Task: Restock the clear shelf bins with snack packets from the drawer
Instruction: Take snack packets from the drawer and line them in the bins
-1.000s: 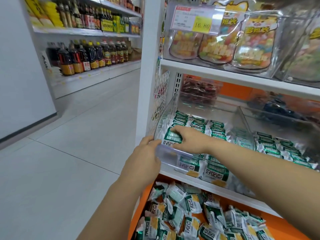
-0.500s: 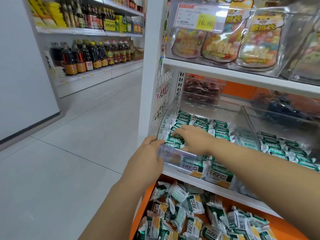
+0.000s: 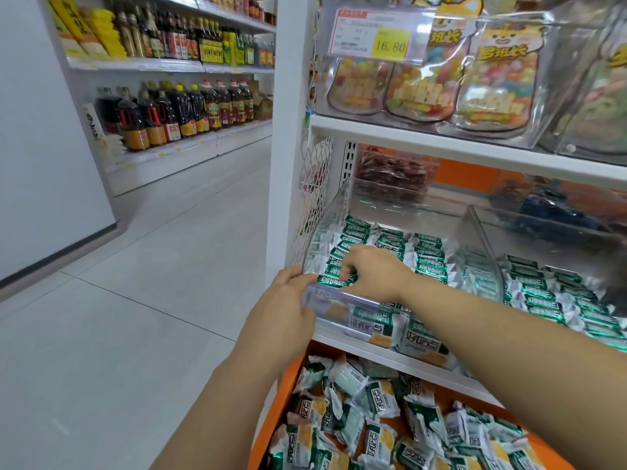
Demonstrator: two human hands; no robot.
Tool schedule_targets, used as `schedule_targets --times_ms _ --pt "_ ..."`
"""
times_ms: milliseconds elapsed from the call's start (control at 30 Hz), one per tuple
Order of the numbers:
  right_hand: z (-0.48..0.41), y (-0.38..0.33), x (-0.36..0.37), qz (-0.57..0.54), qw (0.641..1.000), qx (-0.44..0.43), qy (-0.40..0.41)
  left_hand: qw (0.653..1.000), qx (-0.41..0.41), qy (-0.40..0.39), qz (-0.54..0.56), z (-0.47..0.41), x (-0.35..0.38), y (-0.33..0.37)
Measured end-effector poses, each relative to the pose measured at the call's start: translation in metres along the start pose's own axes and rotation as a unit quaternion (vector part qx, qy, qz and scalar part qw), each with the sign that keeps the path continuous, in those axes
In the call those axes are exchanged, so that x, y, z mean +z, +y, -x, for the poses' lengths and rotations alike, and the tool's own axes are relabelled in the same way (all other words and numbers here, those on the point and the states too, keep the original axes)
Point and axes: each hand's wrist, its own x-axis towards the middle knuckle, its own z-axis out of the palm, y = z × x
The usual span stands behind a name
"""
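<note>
A clear shelf bin (image 3: 342, 301) on the middle shelf holds rows of green-and-white snack packets (image 3: 390, 244). My left hand (image 3: 283, 317) grips the bin's front left corner, thumb on the rim. My right hand (image 3: 371, 273) reaches over the front wall into the bin, its curled fingers pinching a green packet (image 3: 334, 281) in the front row. Below, an open orange drawer (image 3: 268, 432) is full of loose packets (image 3: 373, 408) of the same kind.
A second clear bin (image 3: 559, 293) of green packets stands to the right behind a clear divider (image 3: 481, 252). Bags of coloured sweets (image 3: 424, 79) and a price tag (image 3: 373, 37) sit on the shelf above. To the left is a tiled aisle (image 3: 152, 266) with shelves of bottles (image 3: 176, 110).
My right hand has slid slightly toward the bin's front left and its fingers have curled onto a front-row packet. My left hand stays on the bin's corner.
</note>
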Motion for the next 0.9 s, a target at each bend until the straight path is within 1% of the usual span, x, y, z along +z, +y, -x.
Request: schedule_targets --times_ms 67,100,167,200,233,267,300,333,400,467,533,600,700,800,900 --pt "0.007 0.000 -0.004 -0.034 0.999 0.000 0.015 0.999 0.005 0.027 0.019 0.004 0.002 -0.001" --pt "0.012 0.000 -0.006 -0.062 0.997 0.002 0.037 0.998 -0.001 0.056 0.030 0.006 0.002 -0.001" --pt "0.027 -0.003 -0.010 -0.115 0.988 0.007 0.102 0.992 -0.030 0.122 0.030 0.009 0.003 -0.005" --pt "0.036 -0.006 -0.010 -0.132 0.982 0.002 0.139 0.989 -0.053 0.137 0.022 0.011 0.004 -0.008" --pt "0.047 -0.009 -0.009 -0.140 0.974 -0.011 0.177 0.989 -0.072 0.128 0.005 0.013 0.005 -0.011" --pt "0.058 -0.013 -0.007 -0.142 0.966 -0.033 0.215 0.991 -0.086 0.094 -0.026 0.015 0.007 -0.015" --pt "0.070 -0.017 -0.003 -0.142 0.958 -0.055 0.243 0.992 -0.100 0.045 -0.068 0.018 0.010 -0.019" --pt "0.083 -0.020 0.002 -0.145 0.953 -0.073 0.257 0.987 -0.115 -0.020 -0.109 0.020 0.014 -0.023" --pt "0.107 -0.024 0.020 -0.163 0.951 -0.086 0.249 0.965 -0.140 -0.153 -0.160 0.026 0.023 -0.031" --pt "0.127 -0.023 0.042 -0.181 0.956 -0.085 0.214 0.936 -0.150 -0.248 -0.199 0.031 0.032 -0.038" --pt "0.141 -0.019 0.069 -0.207 0.965 -0.064 0.147 0.914 -0.146 -0.295 -0.235 0.032 0.042 -0.046" --pt "0.147 -0.007 0.097 -0.216 0.974 -0.012 0.062 0.904 -0.137 -0.317 -0.253 0.031 0.050 -0.054" --pt "0.148 0.020 0.138 -0.174 0.980 0.080 -0.053 0.906 -0.120 -0.321 -0.247 0.027 0.060 -0.057" --pt "0.155 0.039 0.174 -0.166 0.963 0.146 -0.156 0.901 -0.118 -0.333 -0.253 0.025 0.067 -0.056" --pt "0.165 0.050 0.209 -0.144 0.942 0.149 -0.265 0.890 -0.126 -0.352 -0.261 0.024 0.071 -0.056"
